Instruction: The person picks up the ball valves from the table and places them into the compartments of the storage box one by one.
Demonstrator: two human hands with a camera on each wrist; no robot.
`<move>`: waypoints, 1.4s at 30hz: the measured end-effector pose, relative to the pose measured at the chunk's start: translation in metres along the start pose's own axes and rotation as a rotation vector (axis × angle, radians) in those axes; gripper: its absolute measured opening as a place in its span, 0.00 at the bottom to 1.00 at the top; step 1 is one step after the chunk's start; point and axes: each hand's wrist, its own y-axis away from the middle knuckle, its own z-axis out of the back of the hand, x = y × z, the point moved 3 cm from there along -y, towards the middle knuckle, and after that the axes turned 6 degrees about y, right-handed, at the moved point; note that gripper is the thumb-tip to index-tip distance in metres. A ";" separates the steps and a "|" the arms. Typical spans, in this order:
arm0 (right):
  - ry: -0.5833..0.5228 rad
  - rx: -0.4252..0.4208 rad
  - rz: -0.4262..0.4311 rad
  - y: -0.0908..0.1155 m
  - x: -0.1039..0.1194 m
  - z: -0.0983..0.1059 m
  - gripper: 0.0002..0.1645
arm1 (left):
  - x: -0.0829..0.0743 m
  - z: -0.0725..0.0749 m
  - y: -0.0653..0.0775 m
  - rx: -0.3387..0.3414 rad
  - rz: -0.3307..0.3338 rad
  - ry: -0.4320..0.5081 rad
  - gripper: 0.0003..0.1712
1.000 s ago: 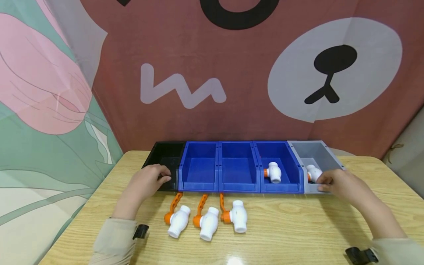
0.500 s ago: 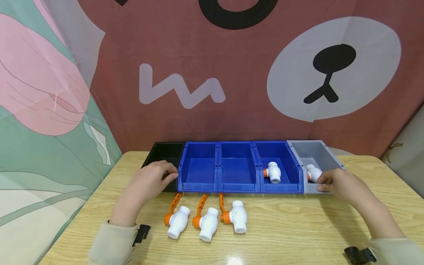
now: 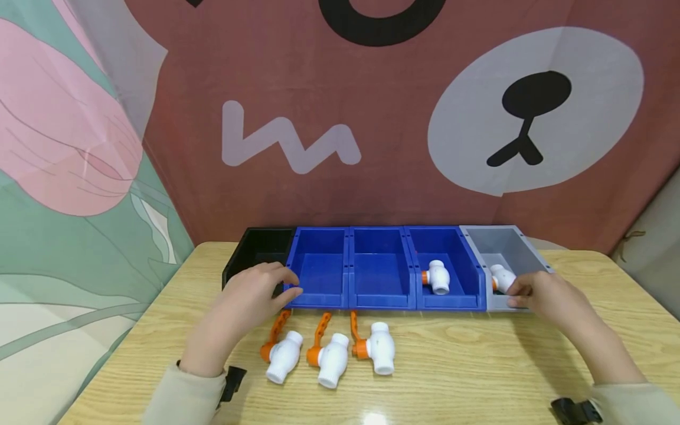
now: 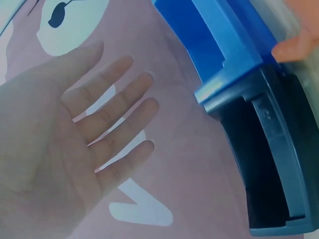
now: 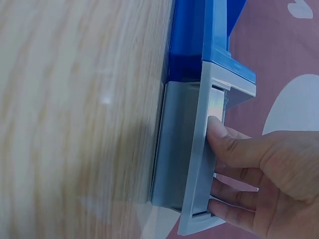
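My left hand (image 3: 255, 295) hovers before the black bin (image 3: 265, 245) and the leftmost blue bin (image 3: 320, 268); the left wrist view shows its fingers (image 4: 122, 124) spread and holding nothing. Below it, three white ball valves with orange handles lie in a row on the table: a left one (image 3: 284, 357), a middle one (image 3: 333, 360) and a right one (image 3: 381, 348). My right hand (image 3: 552, 298) is at the front lip of the grey bin (image 3: 491, 245), thumb and fingers apart. Beside its fingertips sits a white valve (image 3: 502, 277); contact is unclear.
Another white valve (image 3: 438, 277) rests in the rightmost blue bin (image 3: 461, 248). The middle blue bin (image 3: 378, 265) stands in the same row. Behind the wooden table (image 3: 451, 366) hangs a printed cloth (image 3: 393, 171).
My left hand has moved right, from over the black bin toward the leftmost blue bin, and its fingers have spread a little. The right hand has barely moved.
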 end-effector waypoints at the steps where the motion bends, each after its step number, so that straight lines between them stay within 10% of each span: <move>1: -0.001 0.001 -0.002 0.000 0.000 0.000 0.06 | -0.002 -0.001 0.000 0.000 -0.003 0.002 0.09; 20: 0.017 -0.008 -0.051 0.000 0.002 0.006 0.06 | -0.035 -0.021 -0.002 0.031 -0.101 0.027 0.12; 33: 0.018 -0.004 -0.078 0.001 0.007 0.003 0.06 | -0.053 -0.038 -0.011 0.201 -0.176 0.184 0.14; 42: 0.019 -0.014 -0.081 0.002 0.005 0.002 0.06 | -0.071 -0.048 -0.017 0.252 -0.282 0.083 0.19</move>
